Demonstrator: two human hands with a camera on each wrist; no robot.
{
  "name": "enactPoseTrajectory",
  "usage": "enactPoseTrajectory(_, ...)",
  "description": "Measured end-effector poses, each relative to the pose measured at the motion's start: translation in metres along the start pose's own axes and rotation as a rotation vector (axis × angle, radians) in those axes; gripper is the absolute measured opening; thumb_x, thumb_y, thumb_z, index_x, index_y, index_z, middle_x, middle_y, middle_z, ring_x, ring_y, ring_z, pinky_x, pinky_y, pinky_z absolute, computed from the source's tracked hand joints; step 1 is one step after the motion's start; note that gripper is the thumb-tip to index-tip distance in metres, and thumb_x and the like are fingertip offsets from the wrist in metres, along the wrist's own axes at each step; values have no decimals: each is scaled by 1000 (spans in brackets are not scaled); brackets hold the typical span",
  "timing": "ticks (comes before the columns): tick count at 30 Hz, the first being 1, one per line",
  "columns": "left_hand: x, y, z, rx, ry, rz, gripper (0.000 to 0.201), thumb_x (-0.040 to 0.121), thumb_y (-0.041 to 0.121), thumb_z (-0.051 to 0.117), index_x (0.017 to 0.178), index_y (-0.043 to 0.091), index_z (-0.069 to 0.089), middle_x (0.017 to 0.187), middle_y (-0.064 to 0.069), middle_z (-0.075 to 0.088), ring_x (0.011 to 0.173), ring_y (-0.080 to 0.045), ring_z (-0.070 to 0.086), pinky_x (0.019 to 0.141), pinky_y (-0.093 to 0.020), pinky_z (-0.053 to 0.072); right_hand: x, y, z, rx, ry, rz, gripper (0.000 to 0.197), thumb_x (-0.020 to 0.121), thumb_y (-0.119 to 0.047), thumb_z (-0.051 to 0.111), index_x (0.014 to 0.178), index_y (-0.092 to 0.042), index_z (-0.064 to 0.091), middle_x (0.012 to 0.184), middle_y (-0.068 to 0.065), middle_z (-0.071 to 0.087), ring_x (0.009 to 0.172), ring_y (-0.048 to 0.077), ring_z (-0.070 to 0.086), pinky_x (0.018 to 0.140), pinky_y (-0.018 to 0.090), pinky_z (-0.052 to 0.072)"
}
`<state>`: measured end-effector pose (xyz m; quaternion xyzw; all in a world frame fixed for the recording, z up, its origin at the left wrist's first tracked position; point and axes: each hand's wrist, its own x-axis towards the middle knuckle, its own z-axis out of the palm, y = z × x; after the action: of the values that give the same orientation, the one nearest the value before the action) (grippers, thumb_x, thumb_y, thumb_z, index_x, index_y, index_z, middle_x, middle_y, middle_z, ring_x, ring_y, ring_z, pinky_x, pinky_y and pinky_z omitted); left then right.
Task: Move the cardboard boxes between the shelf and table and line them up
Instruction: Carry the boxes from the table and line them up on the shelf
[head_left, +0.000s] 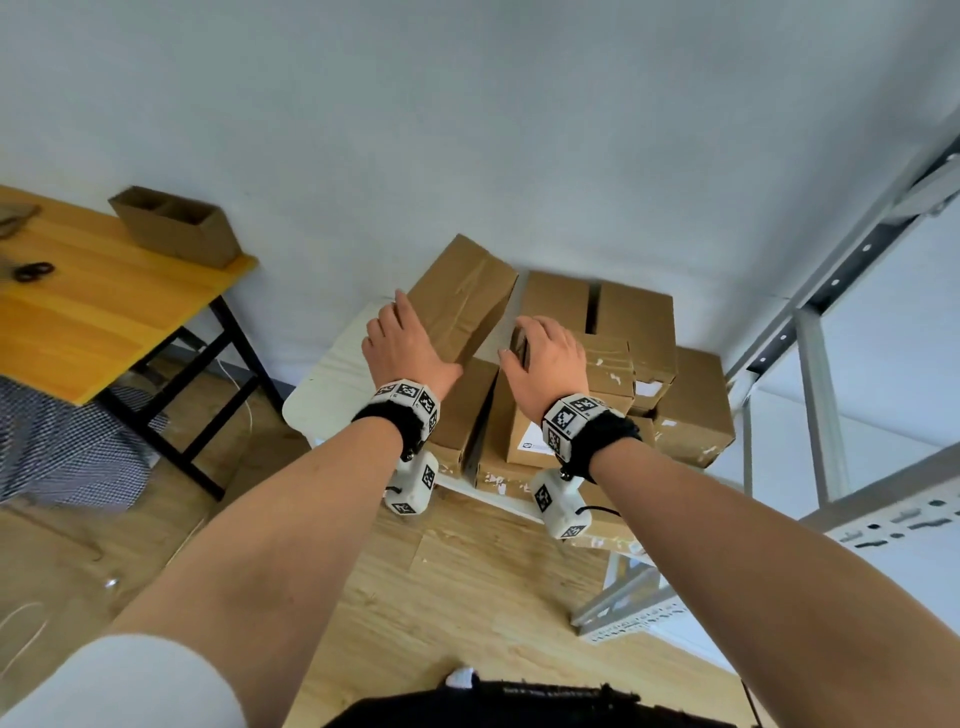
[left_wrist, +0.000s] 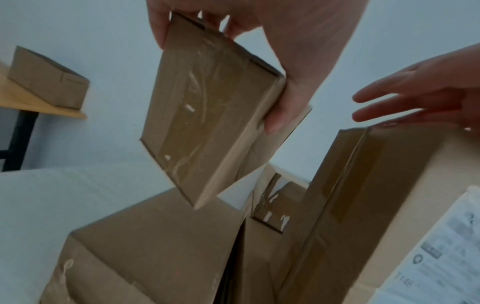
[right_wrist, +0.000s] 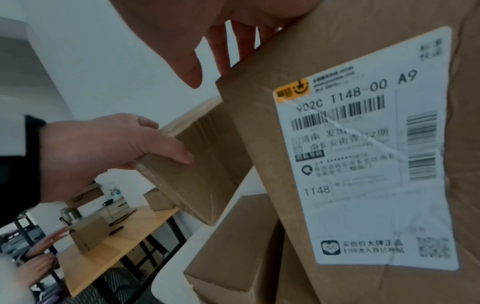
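Note:
My left hand (head_left: 402, 345) grips a small taped cardboard box (head_left: 465, 296), thumb on one long side and fingers on the other. The box is tilted and lifted above the pile. In the left wrist view the same box (left_wrist: 207, 115) hangs clear of the boxes below. My right hand (head_left: 545, 358) rests with relaxed fingers on the top edge of a box with a white shipping label (right_wrist: 363, 144), which stands upright in the pile. The left hand (right_wrist: 103, 152) and its box (right_wrist: 202, 174) show to the left of the labelled box.
Several more cardboard boxes (head_left: 634, 322) are piled on the low white shelf board (head_left: 332, 384). A wooden table (head_left: 78, 312) at the left carries another box (head_left: 176, 228) and scissors (head_left: 34, 271). Grey metal rack posts (head_left: 831, 312) stand at the right.

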<state>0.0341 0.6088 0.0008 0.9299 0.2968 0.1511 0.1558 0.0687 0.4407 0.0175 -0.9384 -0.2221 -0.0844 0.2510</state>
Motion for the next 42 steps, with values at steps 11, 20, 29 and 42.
enactPoseTrajectory(11,-12,11,-43,-25,284,398,121,51,16,93,149,20,23,154,-7,17,145,-42,7,117,-60,16,18,-16,-66,663,109,268,78,94,-60,49,157,-38,7,163,7,18,143,28,34,111,42,32)
enactPoseTrajectory(20,-32,15,-52,-277,128,396,111,57,29,95,142,39,25,157,-2,-32,149,-32,18,104,-33,43,15,-19,-72,790,159,449,67,90,-70,46,128,-14,46,127,8,54,104,25,55,85,37,42)
enactPoseTrajectory(29,-38,15,-57,-608,205,192,28,102,37,44,108,12,54,154,-2,27,102,-16,58,83,-23,42,8,-17,-75,847,209,538,52,90,-58,60,110,-11,50,91,-1,54,71,9,50,54,25,33)
enactPoseTrajectory(42,-21,38,-69,-997,119,-311,73,86,51,67,139,14,34,141,-5,39,111,-24,54,92,-35,45,10,-25,-68,849,342,507,39,86,-48,51,98,-11,45,105,10,50,83,23,46,74,36,37)
